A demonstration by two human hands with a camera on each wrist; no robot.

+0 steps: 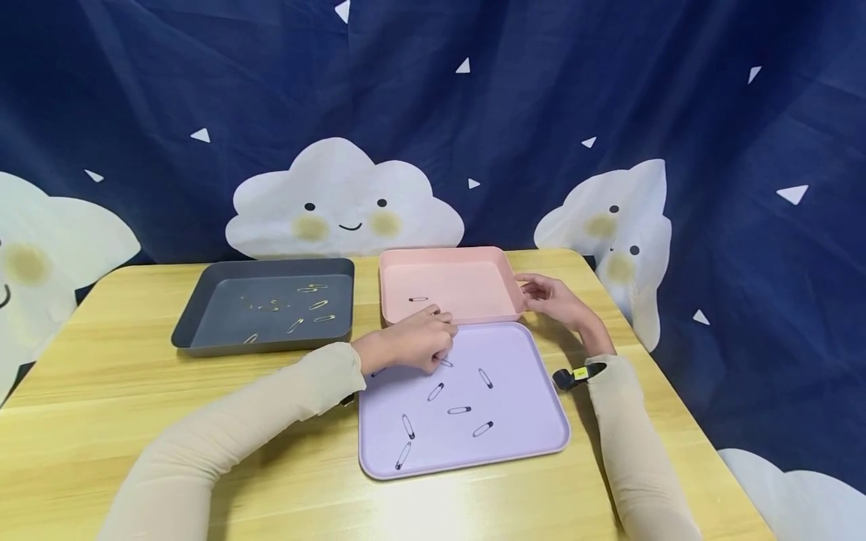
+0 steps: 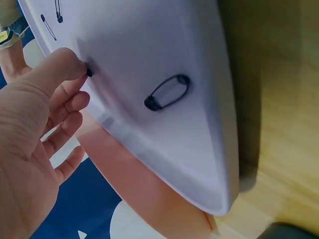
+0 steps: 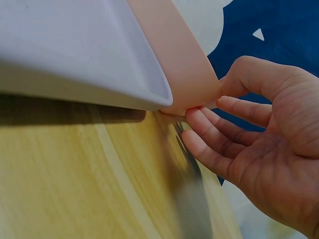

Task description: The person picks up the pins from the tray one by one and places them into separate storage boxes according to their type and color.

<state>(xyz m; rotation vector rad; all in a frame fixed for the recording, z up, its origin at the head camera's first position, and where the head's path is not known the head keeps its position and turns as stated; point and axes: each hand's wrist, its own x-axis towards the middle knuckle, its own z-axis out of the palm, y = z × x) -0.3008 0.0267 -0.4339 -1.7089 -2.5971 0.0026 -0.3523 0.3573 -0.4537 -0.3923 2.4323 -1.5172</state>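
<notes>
My left hand reaches over the lavender tray. In the left wrist view its thumb and forefinger pinch a safety pin; only the black end sticks out. Another black safety pin lies on the tray by that hand, and several more, such as this safety pin, are scattered nearer the front. At the right side of the pink tray, my right hand holds its corner, thumb at the rim and curled fingertips against the outer wall. One dark safety pin lies inside the pink tray.
A dark grey tray stands at the back left with several gold safety pins in it. The pink tray adjoins the lavender tray's far edge. All stand on a wooden table before a blue curtain.
</notes>
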